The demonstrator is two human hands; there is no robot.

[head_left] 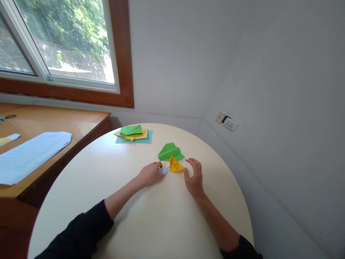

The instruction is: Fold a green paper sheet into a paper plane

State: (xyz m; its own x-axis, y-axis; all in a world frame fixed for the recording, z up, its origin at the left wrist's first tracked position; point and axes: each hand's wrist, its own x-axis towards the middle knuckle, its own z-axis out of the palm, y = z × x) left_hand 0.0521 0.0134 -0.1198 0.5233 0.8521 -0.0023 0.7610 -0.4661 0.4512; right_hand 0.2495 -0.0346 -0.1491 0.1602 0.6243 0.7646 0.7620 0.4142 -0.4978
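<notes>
My left hand [151,173] is closed on a small folded white paper [164,170], whose pointed end sticks out to the right between the fingers. Touching or very close to that tip is a folded yellow paper boat [176,166], standing on the table. Just right of the boat, my right hand [194,177] is open, thumb and fingers curved apart, with the thumb near the boat's right corner. Behind the boat lies a folded green paper [169,152], shaped like a paper plane.
A stack of coloured paper [134,133] lies at the back left of the round white table [161,223]. On the wooden desk [81,117] at left are white sheets [35,154] and scissors [10,117]. A wall socket [230,124] sits behind the table.
</notes>
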